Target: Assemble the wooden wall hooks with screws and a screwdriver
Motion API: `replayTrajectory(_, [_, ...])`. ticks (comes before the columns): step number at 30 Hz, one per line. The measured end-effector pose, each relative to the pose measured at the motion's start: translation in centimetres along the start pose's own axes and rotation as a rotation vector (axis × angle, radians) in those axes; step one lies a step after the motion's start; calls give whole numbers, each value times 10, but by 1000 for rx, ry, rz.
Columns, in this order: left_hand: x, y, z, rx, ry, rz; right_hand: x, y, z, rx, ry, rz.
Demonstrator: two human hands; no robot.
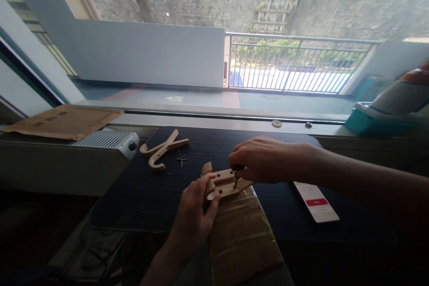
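Note:
My left hand (pixel 194 208) grips the near left end of a pale wooden piece (pixel 224 191) with two bars and several dark round holes. The piece rests on the end of a tape-wrapped cardboard box (pixel 241 237). Over it, my right hand (pixel 253 158) is closed on a small dark tool (pixel 236 182); its thin shaft points down at a hole in the near bar. Fingers hide the top of the tool, so its exact kind is unclear. To the left on the dark table lie crossed wooden hook-shaped pieces (pixel 164 149) and a few small metal screws (pixel 181 158).
A lit phone (pixel 317 203) lies on the dark table (pixel 147 201) under my right forearm. A roll of tape (pixel 276 123) and a small dark object (pixel 309 124) sit on the window sill. At left, a brown envelope (pixel 63 120) covers part of a white heater (pixel 107 140).

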State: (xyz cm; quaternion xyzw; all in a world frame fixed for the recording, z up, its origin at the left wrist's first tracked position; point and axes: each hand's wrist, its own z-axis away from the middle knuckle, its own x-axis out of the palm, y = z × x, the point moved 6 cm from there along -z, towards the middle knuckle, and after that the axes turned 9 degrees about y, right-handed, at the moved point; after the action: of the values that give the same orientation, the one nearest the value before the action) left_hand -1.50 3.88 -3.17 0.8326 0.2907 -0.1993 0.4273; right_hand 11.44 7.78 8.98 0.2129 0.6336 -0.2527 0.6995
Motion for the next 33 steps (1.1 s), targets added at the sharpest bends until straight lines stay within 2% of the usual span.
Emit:
replayTrajectory(9, [-1,1,-1,7,6,3,2,-2,-3,-48,-14,29])
replayTrajectory(18, [0,1,0,-3,-4,-2,5,3,0,15,9,18])
replayTrajectory(25, [0,-1,0,5,12,-14,6,-2,-3,-10,-13,47])
replayTrajectory(30, [1,-1,0,14,8,1,8,-2,-9,80,-73,100])
replayTrajectory(33, [2,-1,0,17,9,11,9,4,-9,171,-31,68])
